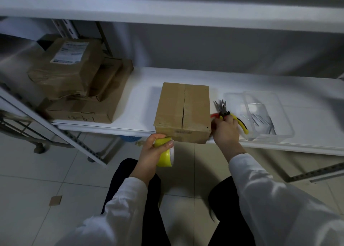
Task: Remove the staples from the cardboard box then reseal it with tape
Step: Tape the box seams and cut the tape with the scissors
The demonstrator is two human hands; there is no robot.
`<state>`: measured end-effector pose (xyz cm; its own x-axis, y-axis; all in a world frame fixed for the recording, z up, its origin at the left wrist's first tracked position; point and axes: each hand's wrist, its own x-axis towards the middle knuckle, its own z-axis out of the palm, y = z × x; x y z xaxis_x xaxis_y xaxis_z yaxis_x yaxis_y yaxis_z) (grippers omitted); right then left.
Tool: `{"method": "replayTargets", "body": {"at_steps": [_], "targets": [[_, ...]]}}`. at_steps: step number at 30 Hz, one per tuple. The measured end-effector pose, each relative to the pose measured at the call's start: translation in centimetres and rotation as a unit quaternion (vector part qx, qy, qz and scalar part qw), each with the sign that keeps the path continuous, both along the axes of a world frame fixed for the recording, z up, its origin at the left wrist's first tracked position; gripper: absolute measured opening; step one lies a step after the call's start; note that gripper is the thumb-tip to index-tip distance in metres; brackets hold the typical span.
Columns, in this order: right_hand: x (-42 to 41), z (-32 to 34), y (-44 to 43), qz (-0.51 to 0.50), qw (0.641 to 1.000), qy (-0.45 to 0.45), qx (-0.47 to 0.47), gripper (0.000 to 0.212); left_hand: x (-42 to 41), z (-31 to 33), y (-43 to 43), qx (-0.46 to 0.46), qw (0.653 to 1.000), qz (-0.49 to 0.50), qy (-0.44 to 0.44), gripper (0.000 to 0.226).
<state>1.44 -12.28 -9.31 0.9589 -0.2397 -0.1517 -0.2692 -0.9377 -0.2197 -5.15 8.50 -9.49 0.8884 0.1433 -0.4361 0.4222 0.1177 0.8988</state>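
Note:
A small cardboard box (pixel 183 113) sits at the front edge of the white shelf (pixel 141 100), its top flaps closed with a gap along the middle seam. My left hand (pixel 150 152) grips a yellow tape roll (pixel 164 152) just below the box's front left corner. My right hand (pixel 226 130) is at the box's right side, its fingers curled over a red object (pixel 214 115) and touching the handles of yellow-and-black pliers (pixel 226 111) that lie on the shelf. What exactly it holds is hidden.
A clear plastic tray (pixel 264 115) with several metal staples stands right of the pliers. Stacked cardboard boxes (pixel 80 82) fill the shelf's left end. An upper shelf (pixel 167 5) hangs overhead. Tiled floor and my knees are below.

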Motion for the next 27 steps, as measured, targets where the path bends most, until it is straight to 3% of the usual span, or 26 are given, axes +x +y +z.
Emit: {"method": "replayTargets", "body": {"at_steps": [2, 6, 8, 11, 13, 18, 22, 27], "targets": [[0.0, 0.0, 0.0, -0.005, 1.0, -0.019, 0.017, 0.034, 0.0, 0.1, 0.0, -0.003, 1.0, -0.001, 0.0, 0.023], [0.5, 0.3, -0.1, -0.072, 0.959, -0.117, 0.249, 0.02, 0.0, 0.2, -0.2, -0.013, 1.0, 0.004, -0.011, 0.022], [0.7, 0.9, -0.1, -0.11, 0.908, -0.174, 0.364, 0.007, -0.1, 0.2, -0.3, -0.018, 1.0, 0.006, -0.013, 0.022], [0.6, 2.0, -0.3, -0.2, 0.792, -0.211, 0.537, 0.026, -0.2, 0.2, -0.4, -0.024, 1.0, 0.006, -0.011, 0.022], [0.3, 2.2, -0.5, -0.245, 0.732, -0.209, 0.6, 0.026, -0.1, 0.1, -0.3, -0.024, 1.0, 0.005, -0.011, 0.022], [0.0, 2.4, -0.5, -0.324, 0.686, -0.199, 0.62, 0.019, -0.2, 0.1, -0.1, -0.014, 1.0, 0.004, -0.013, 0.025], [-0.1, 2.7, -0.2, -0.345, 0.674, -0.212, 0.618, 0.015, -0.3, 0.2, -0.1, -0.014, 1.0, 0.003, -0.007, 0.027], [0.1, 3.3, -0.4, -0.38, 0.673, -0.197, 0.604, 0.026, -0.4, 0.3, -0.1, -0.019, 1.0, 0.003, -0.009, 0.026]]}}
